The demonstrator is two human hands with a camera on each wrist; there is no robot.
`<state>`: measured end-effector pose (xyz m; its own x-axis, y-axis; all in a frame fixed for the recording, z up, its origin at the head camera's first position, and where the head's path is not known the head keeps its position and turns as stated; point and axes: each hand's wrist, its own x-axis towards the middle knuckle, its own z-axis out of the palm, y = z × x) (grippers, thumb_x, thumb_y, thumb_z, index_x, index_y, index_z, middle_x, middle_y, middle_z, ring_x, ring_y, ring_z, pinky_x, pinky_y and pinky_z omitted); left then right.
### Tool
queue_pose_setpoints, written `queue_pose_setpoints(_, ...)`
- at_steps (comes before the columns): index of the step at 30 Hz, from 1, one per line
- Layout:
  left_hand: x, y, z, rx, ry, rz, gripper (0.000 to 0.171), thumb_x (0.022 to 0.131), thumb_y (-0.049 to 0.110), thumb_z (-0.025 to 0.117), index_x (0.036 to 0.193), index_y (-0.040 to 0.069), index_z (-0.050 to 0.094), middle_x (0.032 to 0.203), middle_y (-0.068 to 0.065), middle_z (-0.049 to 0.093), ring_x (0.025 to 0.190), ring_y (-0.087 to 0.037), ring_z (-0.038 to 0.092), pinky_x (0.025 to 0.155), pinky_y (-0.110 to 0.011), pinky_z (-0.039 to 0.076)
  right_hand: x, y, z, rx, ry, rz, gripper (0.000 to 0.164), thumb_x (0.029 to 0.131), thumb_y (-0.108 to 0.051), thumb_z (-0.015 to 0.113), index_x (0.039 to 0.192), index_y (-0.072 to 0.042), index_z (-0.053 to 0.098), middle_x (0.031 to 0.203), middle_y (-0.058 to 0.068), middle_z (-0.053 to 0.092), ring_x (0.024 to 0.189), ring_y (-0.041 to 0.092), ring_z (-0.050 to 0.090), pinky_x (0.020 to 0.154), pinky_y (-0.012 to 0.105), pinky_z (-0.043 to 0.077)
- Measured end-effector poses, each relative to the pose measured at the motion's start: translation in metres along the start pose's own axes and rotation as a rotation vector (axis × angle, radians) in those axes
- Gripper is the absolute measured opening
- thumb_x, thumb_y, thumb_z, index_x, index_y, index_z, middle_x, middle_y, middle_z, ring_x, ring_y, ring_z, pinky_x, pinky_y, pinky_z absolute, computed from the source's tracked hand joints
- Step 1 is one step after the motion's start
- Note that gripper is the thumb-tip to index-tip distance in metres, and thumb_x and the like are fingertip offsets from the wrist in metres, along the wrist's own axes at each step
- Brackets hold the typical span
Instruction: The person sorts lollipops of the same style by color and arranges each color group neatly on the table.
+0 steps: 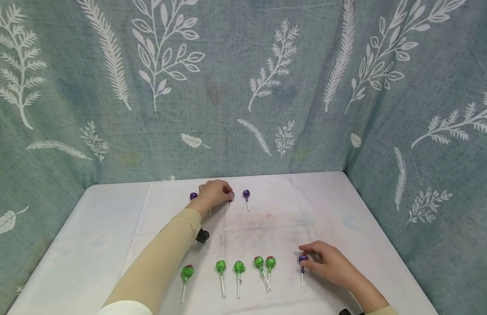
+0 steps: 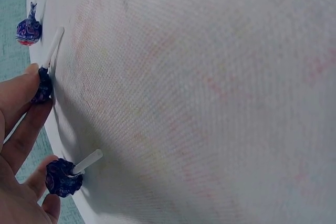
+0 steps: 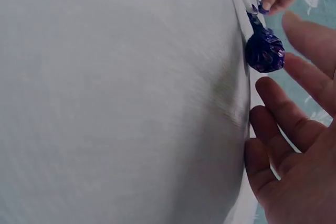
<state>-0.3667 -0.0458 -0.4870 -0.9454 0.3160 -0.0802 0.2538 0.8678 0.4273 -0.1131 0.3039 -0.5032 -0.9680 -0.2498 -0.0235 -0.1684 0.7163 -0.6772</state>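
At the far side of the table my left hand (image 1: 215, 192) pinches a purple-wrapped lollipop (image 2: 43, 86) by its head between thumb and finger. Close to that hand's other fingers lies a second purple lollipop (image 2: 64, 178); whether they touch it, I cannot tell. Another purple lollipop (image 1: 247, 194) lies to the right, and one more (image 1: 193, 195) shows left of the hand. Near the front right, my right hand (image 1: 329, 262) has its fingers spread around a purple lollipop (image 3: 265, 51). A fingertip is at its head, without a visible grip.
Several green-wrapped lollipops (image 1: 239, 267) lie in a row along the front of the white-covered table (image 1: 326, 205), two of them with crossed sticks. A leaf-patterned blue-green curtain (image 1: 227, 87) surrounds the back and sides.
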Motion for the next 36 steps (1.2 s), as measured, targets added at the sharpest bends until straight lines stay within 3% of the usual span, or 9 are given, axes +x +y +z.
queue_pose_setpoints(11, -0.004, 0.003, -0.002, -0.003, 0.005, 0.011, 0.021, 0.087, 0.038, 0.077, 0.102, 0.024, 0.074, 0.097, 0.011, 0.07, 0.102, -0.024, 0.059, 0.096, -0.057, 0.03, -0.001, -0.002, 0.003, -0.071, 0.035, -0.018, 0.026, 0.091, -0.039, 0.072, 0.111, -0.024, 0.073, 0.106, -0.021, 0.064, 0.108, 0.014, 0.061, 0.093, 0.041, 0.048)
queue_pose_setpoints(28, 0.0, -0.001, 0.002, -0.007, 0.0, 0.0, 0.02, 0.086, 0.039, 0.078, 0.1, 0.026, 0.074, 0.097, 0.012, 0.069, 0.101, -0.024, 0.059, 0.095, -0.057, 0.03, 0.001, -0.003, 0.002, -0.08, 0.041, -0.029, 0.022, 0.092, -0.031, 0.072, 0.111, -0.021, 0.073, 0.108, -0.017, 0.066, 0.108, 0.014, 0.061, 0.091, 0.04, 0.049)
queue_pose_setpoints(36, 0.0, -0.003, 0.002, -0.021, 0.004, 0.01, 0.019, 0.086, 0.039, 0.078, 0.099, 0.025, 0.074, 0.095, 0.012, 0.069, 0.102, -0.025, 0.059, 0.096, -0.058, 0.029, 0.014, -0.008, -0.009, -0.075, 0.054, 0.003, 0.021, 0.092, -0.023, 0.072, 0.113, -0.017, 0.072, 0.111, -0.012, 0.066, 0.111, 0.02, 0.061, 0.094, 0.048, 0.047)
